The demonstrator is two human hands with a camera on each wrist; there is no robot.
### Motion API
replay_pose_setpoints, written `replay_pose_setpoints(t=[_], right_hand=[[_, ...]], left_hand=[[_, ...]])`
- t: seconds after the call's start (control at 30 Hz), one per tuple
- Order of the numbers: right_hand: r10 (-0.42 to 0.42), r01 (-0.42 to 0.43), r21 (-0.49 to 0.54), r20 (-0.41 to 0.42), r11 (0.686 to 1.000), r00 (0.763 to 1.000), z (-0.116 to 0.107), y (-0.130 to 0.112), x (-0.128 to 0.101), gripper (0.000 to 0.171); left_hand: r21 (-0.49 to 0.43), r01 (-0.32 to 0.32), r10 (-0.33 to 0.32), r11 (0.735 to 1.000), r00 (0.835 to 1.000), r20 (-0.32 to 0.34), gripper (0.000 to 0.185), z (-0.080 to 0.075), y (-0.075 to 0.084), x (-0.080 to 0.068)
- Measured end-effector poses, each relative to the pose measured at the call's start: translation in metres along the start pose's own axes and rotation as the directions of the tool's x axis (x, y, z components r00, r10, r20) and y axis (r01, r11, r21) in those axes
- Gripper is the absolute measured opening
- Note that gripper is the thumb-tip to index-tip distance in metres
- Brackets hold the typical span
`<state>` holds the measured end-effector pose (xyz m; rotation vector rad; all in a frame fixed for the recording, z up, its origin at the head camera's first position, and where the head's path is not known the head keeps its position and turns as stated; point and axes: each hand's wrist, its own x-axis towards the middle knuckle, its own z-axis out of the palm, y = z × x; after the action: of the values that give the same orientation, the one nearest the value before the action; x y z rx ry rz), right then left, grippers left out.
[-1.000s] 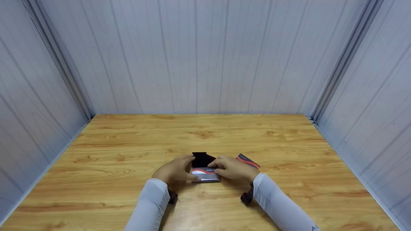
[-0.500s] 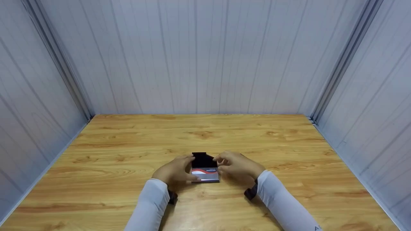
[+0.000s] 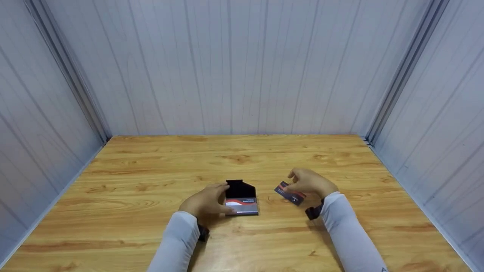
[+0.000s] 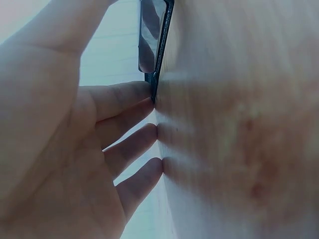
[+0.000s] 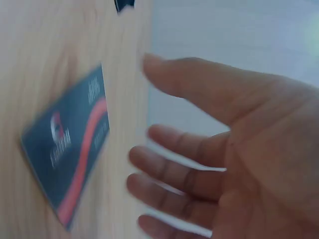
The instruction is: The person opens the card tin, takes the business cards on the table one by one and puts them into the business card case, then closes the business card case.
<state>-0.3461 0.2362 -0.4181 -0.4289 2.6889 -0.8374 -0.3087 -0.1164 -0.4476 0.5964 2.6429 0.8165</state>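
Observation:
An opened business card case (image 3: 242, 206) with a raised black lid (image 3: 237, 188) lies on the table; a card with a red and white wave shows inside. My left hand (image 3: 206, 198) holds it at the left side, thumb on the front corner and forefinger at the lid's edge. In the left wrist view the other fingertips (image 4: 149, 130) rest on the tabletop beside the case (image 4: 152, 37). To the right, my right hand (image 3: 312, 182) hovers with loose fingers over a dark business card (image 3: 289, 197) with a red stripe. That card (image 5: 67, 134) lies flat, apart from the fingers in the right wrist view.
The wooden table (image 3: 151, 162) has white panel walls (image 3: 234, 68) at the back and both sides. Each wrist carries a small black camera, such as the one (image 3: 314, 212) under the right wrist.
My right hand has left the case's right side and moved right, over the loose card. The left hand and the case have stayed in place.

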Motion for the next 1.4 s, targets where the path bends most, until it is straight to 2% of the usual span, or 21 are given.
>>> replay_pose_setpoints(t=[0.23,0.57,0.8,0.97,1.17,1.4], right_hand=[[0.121,-0.119,-0.089,0.019,0.989,0.992,-0.007,0.011,-0.007,0.061],[0.174,-0.170,-0.124,0.027,0.978,0.984,-0.004,0.010,-0.008,0.061],[0.156,-0.149,-0.143,0.042,0.978,0.987,0.004,0.009,-0.002,0.040],[0.152,-0.145,-0.109,0.062,0.983,0.986,0.004,0.010,-0.002,0.030],[0.129,-0.120,-0.115,0.072,0.986,0.989,0.003,0.009,-0.001,0.026],[0.105,-0.098,-0.130,0.051,0.987,0.993,0.002,0.009,0.002,0.033]], left_hand=[[-0.020,0.003,-0.003,1.000,1.000,-0.006,0.095,0.001,-0.001,0.000],[-0.004,0.011,-0.011,1.000,1.000,-0.015,0.095,0.002,0.001,-0.002],[-0.003,0.016,-0.016,1.000,1.000,-0.005,0.096,0.001,0.001,-0.001],[-0.007,0.008,-0.008,1.000,1.000,0.004,0.096,0.000,0.000,0.000],[-0.014,0.005,-0.005,1.000,1.000,0.004,0.096,0.001,-0.001,0.000],[0.003,0.001,-0.001,1.000,1.000,0.003,0.095,0.000,0.000,0.001]])
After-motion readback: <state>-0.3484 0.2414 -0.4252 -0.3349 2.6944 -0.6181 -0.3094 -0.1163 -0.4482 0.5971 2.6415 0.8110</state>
